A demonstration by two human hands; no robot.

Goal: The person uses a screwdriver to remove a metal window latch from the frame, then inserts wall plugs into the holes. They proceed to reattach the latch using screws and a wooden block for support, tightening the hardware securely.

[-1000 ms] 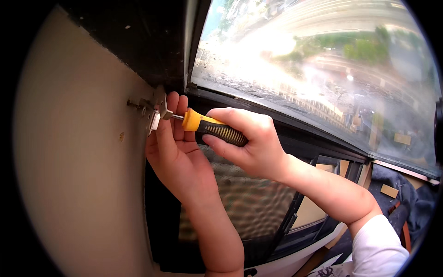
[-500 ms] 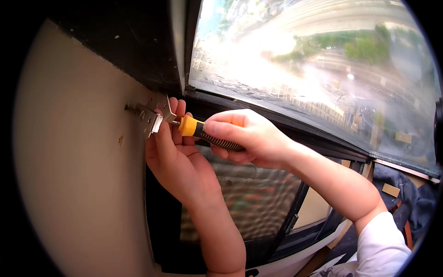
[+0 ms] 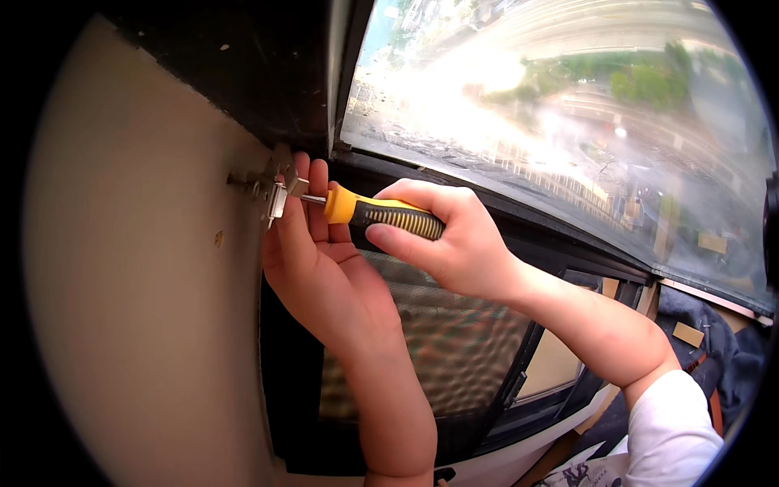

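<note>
My right hand point(image 3: 458, 239) is closed round a screwdriver point(image 3: 388, 215) with a yellow and black ribbed handle. Its thumb lies along the lower side of the handle and the fingers over the top. The steel shank points left at a bent metal bracket point(image 3: 277, 199) against the pale wall; whether the tip sits in a screw cannot be made out. My left hand point(image 3: 329, 280) is raised under and behind the bracket. Its thumb presses the bracket's side, while the other fingers reach up behind the shank, so the bracket is held between them.
A chipped hole point(image 3: 218, 239) marks the wall point(image 3: 146, 284) below the bracket. Overhead runs a dark beam point(image 3: 235, 73). Right of my hands are a bright window point(image 3: 527, 138) with a black frame and a mesh screen point(image 3: 454, 349). Dark cloth point(image 3: 714, 325) lies at far right.
My right hand has shifted its grip, with the thumb now lower on the handle. More of the screwdriver's shank shows, and the handle lies slightly farther right. My left hand stays at the bracket.
</note>
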